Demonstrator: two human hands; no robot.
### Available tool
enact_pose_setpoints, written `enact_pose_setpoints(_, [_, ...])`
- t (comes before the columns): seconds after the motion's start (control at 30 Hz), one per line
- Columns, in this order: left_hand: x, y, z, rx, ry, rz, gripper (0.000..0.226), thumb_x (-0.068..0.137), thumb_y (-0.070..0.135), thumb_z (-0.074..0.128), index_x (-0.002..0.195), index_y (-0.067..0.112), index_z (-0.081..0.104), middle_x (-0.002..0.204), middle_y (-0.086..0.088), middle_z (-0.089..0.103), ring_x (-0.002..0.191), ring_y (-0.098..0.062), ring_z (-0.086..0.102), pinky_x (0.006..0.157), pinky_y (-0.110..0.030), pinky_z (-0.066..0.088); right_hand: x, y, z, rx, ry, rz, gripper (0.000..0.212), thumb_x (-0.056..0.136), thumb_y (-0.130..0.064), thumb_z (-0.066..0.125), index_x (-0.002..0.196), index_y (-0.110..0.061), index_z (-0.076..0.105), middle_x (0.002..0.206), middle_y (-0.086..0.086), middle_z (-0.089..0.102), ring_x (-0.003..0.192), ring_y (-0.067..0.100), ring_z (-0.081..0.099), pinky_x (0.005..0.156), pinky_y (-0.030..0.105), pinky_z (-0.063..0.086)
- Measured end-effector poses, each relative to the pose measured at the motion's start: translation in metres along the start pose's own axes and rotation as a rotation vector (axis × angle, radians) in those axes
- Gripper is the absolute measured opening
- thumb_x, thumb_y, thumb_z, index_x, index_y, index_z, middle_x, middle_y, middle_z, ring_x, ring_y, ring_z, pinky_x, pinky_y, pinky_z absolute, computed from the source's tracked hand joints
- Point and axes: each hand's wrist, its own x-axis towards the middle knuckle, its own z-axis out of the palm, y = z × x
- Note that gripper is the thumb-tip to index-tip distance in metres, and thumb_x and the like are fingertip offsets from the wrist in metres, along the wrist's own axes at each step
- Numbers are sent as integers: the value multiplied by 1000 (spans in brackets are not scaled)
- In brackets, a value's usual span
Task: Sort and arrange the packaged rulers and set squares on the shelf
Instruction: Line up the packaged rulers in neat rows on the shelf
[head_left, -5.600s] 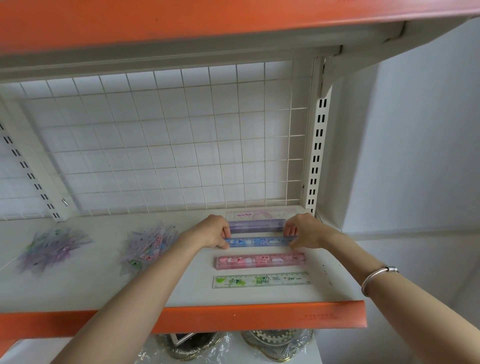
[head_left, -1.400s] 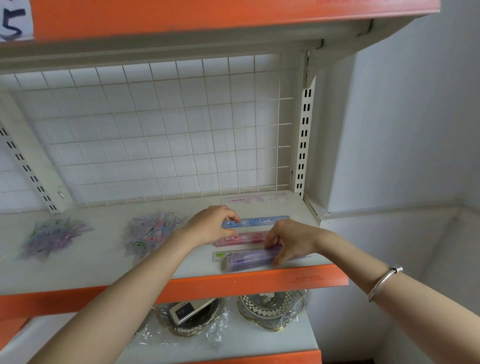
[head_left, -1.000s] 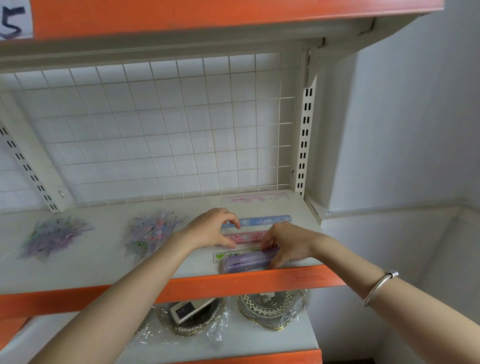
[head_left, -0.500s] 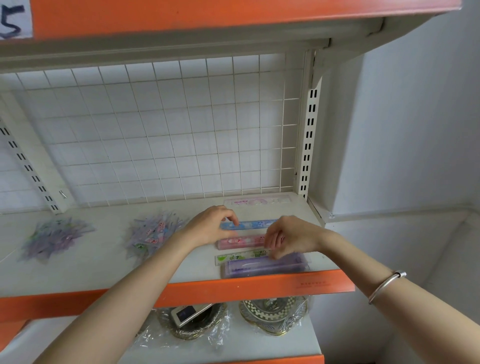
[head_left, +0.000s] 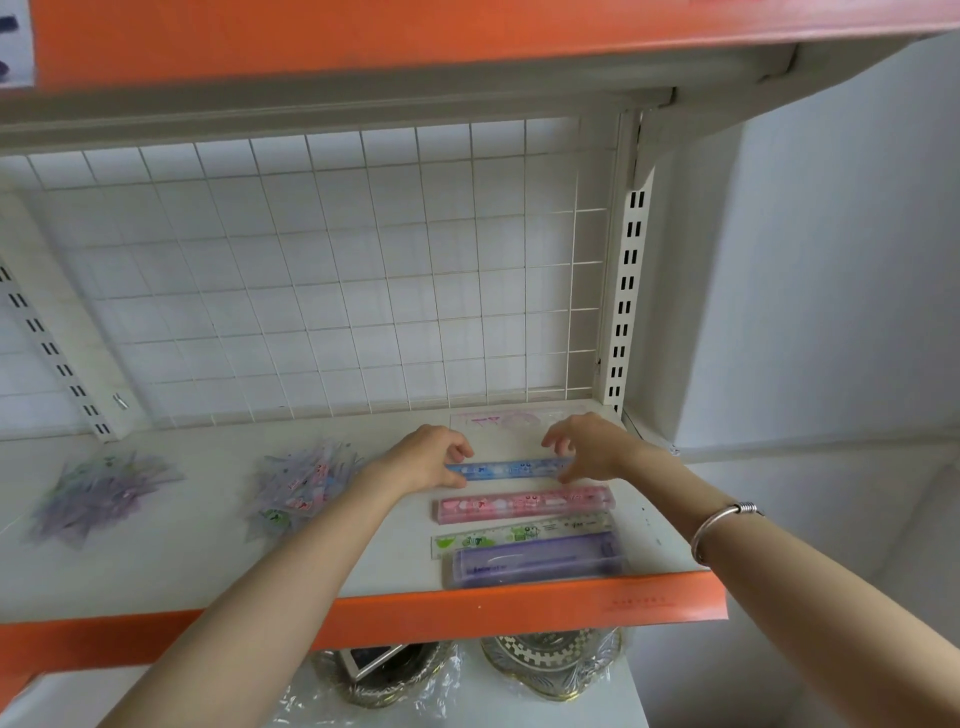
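Observation:
Several packaged rulers lie in a row on the right of the white shelf (head_left: 208, 561). From back to front they are a pale pink set (head_left: 511, 419), a blue ruler (head_left: 511, 469), a pink ruler pack (head_left: 524, 506), a clear green ruler (head_left: 519, 535) and a purple ruler pack (head_left: 535, 564) by the orange front lip. My left hand (head_left: 423, 460) pinches the blue ruler's left end between curled fingers and thumb. My right hand (head_left: 589, 447) hovers at its right end, fingers loosely curled and raised, thumb by the near edge.
Two heaps of small packaged set squares lie on the shelf, one at the far left (head_left: 98, 493) and one in the middle (head_left: 304, 480). A wire grid (head_left: 322, 270) backs the shelf and a slotted upright (head_left: 626, 291) bounds its right side. Wrapped dishes (head_left: 550, 662) sit below.
My right hand let go of the purple pack, now lying at the shelf's front edge, and moved back to the blue ruler's right end. My left hand stayed at its left end.

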Motion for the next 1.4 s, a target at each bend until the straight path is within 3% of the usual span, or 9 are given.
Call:
enact_pose_setpoints(0.13, [8,-3,-1,24,-12,25,29,82,14,73,110,11,66,109,-5,64,94,-12,58,83,-20,47,10,4,-2,-35,-30,-23,42,76,-11,76,116,-12,62,108,3,66,89,15,56,85,23,45])
enact_pose_setpoints(0.3, [22,-6,-5,71,-32,25,26,85,14,70,109,11,65,108,-4,63,95,-14,59,85,-23,49,25,5,-5,-85,-39,-28,28,76,-15,76,102,-13,68,105,1,66,95,17,61,87,25,47])
enact_pose_setpoints(0.53, [47,-7,-9,198,-38,16,25,88,16,64,112,11,63,113,-8,62,99,-22,60,90,-36,50,47,11,-11,-78,-48,9,29,73,-15,77,100,-12,68,105,2,65,97,20,60,82,28,50])
enact_pose_setpoints(0.77, [56,-2,-13,255,-87,0,27,88,15,63,114,8,60,116,-10,61,102,-25,59,87,-32,49,60,14,-13,-97,-88,30,30,71,-16,77,100,-12,70,104,4,69,94,21,64,82,31,54])
enact_pose_setpoints(0.9, [57,3,-15,249,-134,-19,29,88,14,62,116,7,56,119,-10,57,103,-26,56,83,-31,45,60,14,-12,-97,-124,51,35,74,-19,75,108,-12,68,110,5,66,102,22,60,74,25,43])
enact_pose_setpoints(1.07, [51,1,-12,158,-70,-15,25,89,15,62,110,10,49,114,-10,56,89,-21,50,73,-30,41,52,17,-8,-71,-74,30,28,79,-12,67,105,-4,66,110,11,64,103,27,59,86,35,50])
enact_pose_setpoints(1.2, [43,-6,-7,27,19,-14,27,84,11,68,108,12,55,103,-7,60,88,-23,57,80,-34,48,44,24,-4,-1,2,14,13,81,-9,64,94,-9,68,102,8,66,94,24,61,81,34,51])
enact_pose_setpoints(1.4, [38,-12,-13,-104,92,-61,17,76,6,75,92,9,70,83,-1,61,74,-15,56,71,-24,47,33,36,-5,80,95,46,12,78,-19,74,89,-16,69,97,-1,62,83,12,54,69,24,42])
